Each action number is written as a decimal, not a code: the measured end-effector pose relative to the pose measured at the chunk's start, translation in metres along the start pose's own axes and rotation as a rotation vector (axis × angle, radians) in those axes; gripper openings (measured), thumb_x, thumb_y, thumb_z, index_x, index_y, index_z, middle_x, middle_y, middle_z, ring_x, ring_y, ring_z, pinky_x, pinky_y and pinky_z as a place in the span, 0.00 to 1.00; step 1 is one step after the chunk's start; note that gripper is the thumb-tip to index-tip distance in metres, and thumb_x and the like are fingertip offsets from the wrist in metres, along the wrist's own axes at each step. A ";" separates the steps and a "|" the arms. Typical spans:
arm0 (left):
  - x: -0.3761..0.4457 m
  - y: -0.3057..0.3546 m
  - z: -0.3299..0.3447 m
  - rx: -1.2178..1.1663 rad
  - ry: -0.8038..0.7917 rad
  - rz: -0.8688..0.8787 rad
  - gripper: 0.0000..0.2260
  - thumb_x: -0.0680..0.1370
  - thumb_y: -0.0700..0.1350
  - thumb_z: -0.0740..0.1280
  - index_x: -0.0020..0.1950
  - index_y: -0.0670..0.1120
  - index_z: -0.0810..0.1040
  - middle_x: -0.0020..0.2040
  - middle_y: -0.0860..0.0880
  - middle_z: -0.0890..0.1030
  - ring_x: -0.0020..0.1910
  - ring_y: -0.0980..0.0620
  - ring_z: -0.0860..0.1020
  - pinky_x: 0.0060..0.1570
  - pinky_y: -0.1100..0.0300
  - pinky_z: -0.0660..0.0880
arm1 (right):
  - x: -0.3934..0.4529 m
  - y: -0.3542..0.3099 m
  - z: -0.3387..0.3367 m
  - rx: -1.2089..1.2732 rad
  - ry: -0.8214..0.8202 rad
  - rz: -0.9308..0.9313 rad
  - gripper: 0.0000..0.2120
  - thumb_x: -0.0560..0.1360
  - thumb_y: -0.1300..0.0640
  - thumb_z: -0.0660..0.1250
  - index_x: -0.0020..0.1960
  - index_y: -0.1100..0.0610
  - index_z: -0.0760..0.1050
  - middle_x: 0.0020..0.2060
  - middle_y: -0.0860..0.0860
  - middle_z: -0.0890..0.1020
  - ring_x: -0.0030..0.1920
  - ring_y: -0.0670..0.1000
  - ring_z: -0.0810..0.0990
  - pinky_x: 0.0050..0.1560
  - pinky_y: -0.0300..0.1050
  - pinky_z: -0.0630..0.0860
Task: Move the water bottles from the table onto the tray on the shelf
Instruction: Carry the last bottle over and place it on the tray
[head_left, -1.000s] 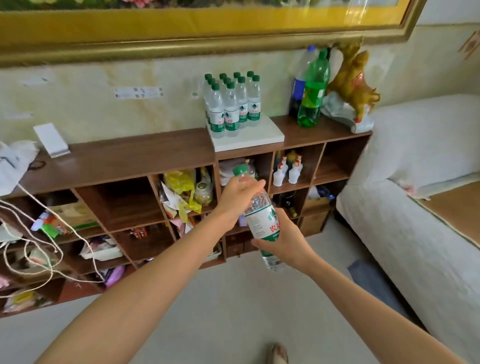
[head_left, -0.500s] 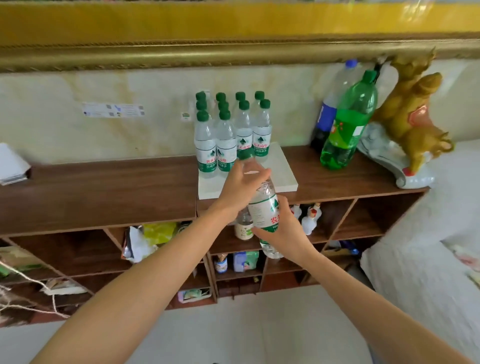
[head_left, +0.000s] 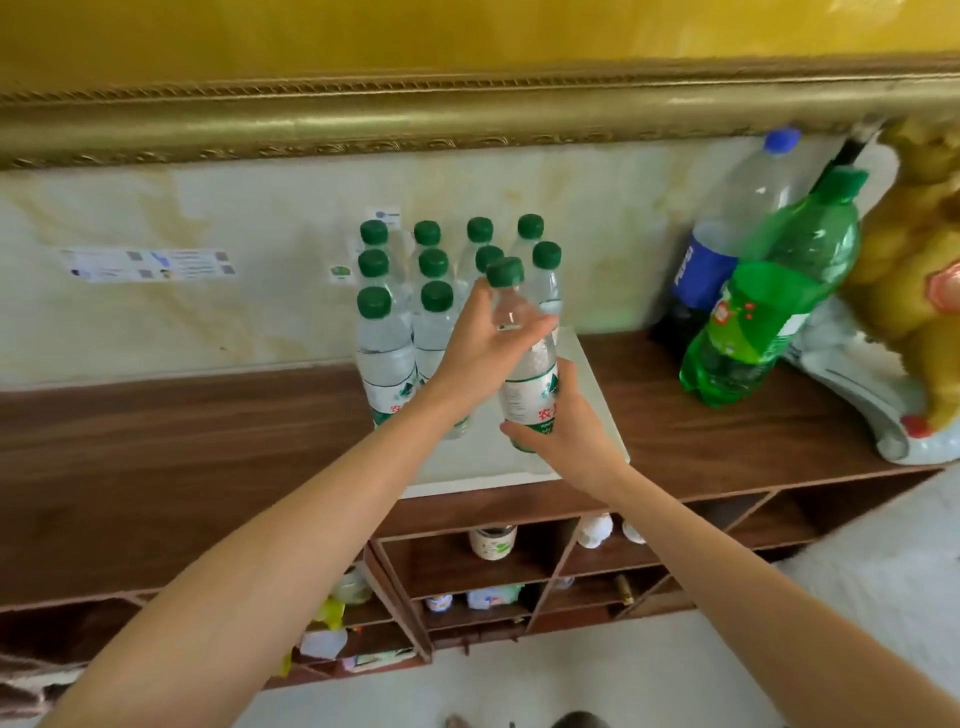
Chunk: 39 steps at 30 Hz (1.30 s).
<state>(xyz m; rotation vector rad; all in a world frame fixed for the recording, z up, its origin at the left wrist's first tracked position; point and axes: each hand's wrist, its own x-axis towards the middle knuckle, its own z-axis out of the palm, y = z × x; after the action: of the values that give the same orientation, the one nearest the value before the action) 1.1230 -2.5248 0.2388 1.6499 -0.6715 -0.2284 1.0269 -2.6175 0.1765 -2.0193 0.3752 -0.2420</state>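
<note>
A: Status?
B: Left hand (head_left: 480, 348) grips the bottle (head_left: 524, 364) neck; right hand (head_left: 563, 431) wraps its base, above the tray (head_left: 597, 415).
A: Lower upright into the open front slot; release after contact.

2 bare forearms, no sleeves, rings or watch visible; footwear (head_left: 576, 721) perhaps dark, barely in view.

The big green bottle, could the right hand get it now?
Probably not yet: the right hand grips the water bottle. Otherwise the shelf before the green bottle looks clear.
</note>
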 end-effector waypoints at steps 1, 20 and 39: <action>0.005 -0.005 0.001 0.017 0.003 0.008 0.17 0.75 0.41 0.71 0.60 0.38 0.70 0.46 0.52 0.79 0.45 0.66 0.78 0.49 0.73 0.73 | 0.007 0.004 0.001 -0.003 -0.009 0.001 0.36 0.70 0.60 0.74 0.70 0.53 0.57 0.54 0.44 0.75 0.47 0.42 0.78 0.33 0.24 0.72; 0.036 -0.042 0.023 0.316 -0.025 -0.021 0.25 0.72 0.47 0.75 0.64 0.47 0.68 0.60 0.55 0.76 0.57 0.68 0.73 0.56 0.74 0.67 | 0.072 0.065 0.001 0.084 -0.125 -0.032 0.46 0.67 0.55 0.77 0.75 0.49 0.53 0.63 0.49 0.78 0.60 0.49 0.78 0.60 0.50 0.77; 0.034 -0.026 -0.040 1.347 0.083 0.584 0.40 0.63 0.64 0.74 0.70 0.48 0.72 0.61 0.50 0.79 0.57 0.46 0.75 0.61 0.53 0.65 | 0.075 0.069 0.013 -0.127 -0.012 0.020 0.18 0.69 0.60 0.76 0.54 0.62 0.73 0.48 0.55 0.82 0.50 0.53 0.81 0.51 0.44 0.79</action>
<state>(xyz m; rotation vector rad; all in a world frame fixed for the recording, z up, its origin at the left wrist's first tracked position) 1.1785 -2.5083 0.2299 2.5502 -1.3507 0.9063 1.0902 -2.6643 0.1099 -2.1397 0.4124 -0.1975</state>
